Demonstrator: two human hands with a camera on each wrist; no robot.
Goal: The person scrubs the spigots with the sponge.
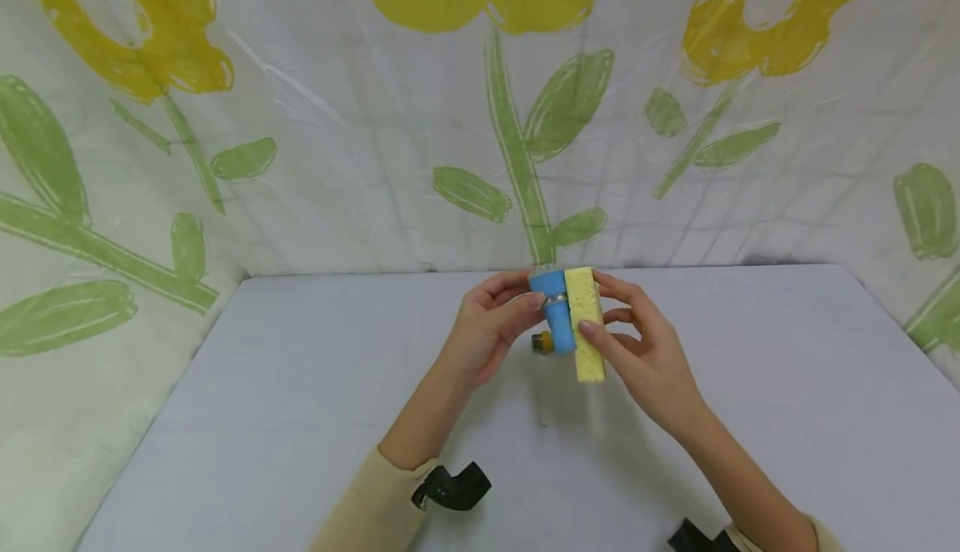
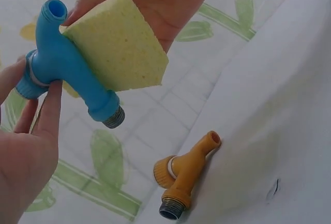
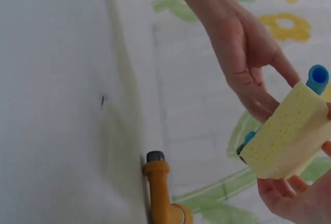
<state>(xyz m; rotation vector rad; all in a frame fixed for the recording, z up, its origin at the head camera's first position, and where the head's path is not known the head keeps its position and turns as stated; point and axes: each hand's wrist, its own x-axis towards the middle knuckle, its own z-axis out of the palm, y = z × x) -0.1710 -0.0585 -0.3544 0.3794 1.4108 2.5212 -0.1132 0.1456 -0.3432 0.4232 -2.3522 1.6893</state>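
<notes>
A blue plastic tap (image 1: 558, 327) with a threaded dark end is pinched between the thumb and fingers of my left hand (image 1: 487, 331), raised above the table. Against its right side lies a yellow block-shaped sponge (image 1: 587, 327), which my right hand (image 1: 648, 352) grips with the thumb on the near side and fingers behind. In the left wrist view the sponge (image 2: 121, 45) meets the body of the blue tap (image 2: 75, 66). From the right wrist, the sponge (image 3: 289, 133) hides most of the tap. An orange tap (image 2: 192, 168) lies on the table below, mostly covered in the head view.
The white-covered table (image 1: 300, 385) reaches back to a white backdrop (image 1: 337, 160) painted with yellow flowers and green leaves. Black wrist mounts (image 1: 453, 487) sit at both sleeves. A small dark mark shows on the table cover near the orange tap.
</notes>
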